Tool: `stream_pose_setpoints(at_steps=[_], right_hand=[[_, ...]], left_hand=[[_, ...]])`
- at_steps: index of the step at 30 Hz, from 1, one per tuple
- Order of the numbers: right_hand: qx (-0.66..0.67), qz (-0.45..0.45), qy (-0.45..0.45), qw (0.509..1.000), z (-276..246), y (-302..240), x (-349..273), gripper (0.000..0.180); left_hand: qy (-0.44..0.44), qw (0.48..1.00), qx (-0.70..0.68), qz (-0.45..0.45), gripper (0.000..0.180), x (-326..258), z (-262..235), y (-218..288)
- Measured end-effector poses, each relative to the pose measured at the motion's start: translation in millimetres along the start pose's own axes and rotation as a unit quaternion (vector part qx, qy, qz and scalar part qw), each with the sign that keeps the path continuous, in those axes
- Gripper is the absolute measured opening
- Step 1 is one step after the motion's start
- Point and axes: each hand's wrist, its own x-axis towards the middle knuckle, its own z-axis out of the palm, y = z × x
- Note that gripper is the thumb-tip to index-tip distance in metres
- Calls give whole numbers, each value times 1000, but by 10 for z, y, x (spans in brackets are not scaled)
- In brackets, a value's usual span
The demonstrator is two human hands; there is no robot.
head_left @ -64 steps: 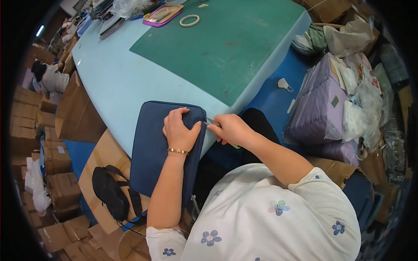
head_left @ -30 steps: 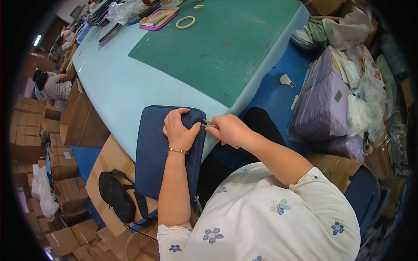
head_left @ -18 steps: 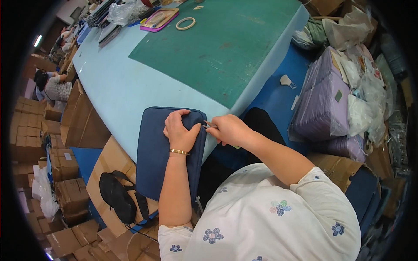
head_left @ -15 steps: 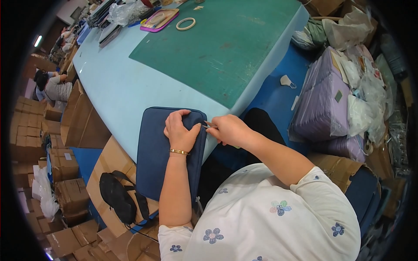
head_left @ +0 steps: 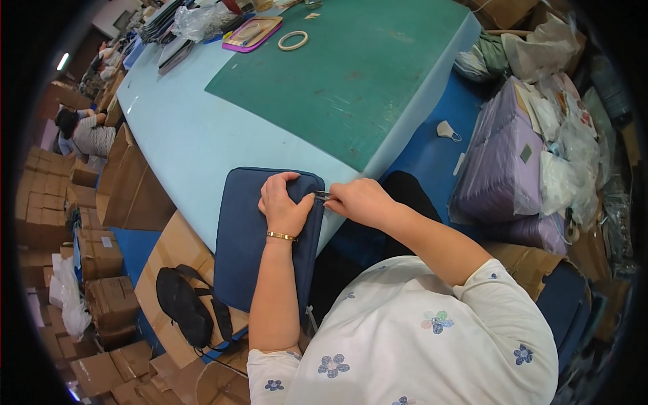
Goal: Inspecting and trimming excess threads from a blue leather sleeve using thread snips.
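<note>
Navy case lay over the near edge of the light-blue table, under the spread left hand, though whether that thumb pinched anything I could not make out. The right hand gripped small metal snips, whose blades, parted half a second earlier, looked drawn together at the case's upper right edge, suggesting a snip there.

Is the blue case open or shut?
The blue case looks shut: its smooth cover lies under the left hand, and no inside shows. Whether it's fastened all round, I can't tell.
</note>
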Motion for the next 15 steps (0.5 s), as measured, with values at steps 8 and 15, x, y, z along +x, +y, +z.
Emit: stream_pose_setpoints(at_steps=[8,15], right_hand=[[274,126,-73,951,-162,-126,1,31],[242,170,-124,947,-179,-144,7,32]], left_hand=[[-2,1000,-12,8,45,-10,-4,-40],[10,1000,-15,15,45,-15,-2,-51]])
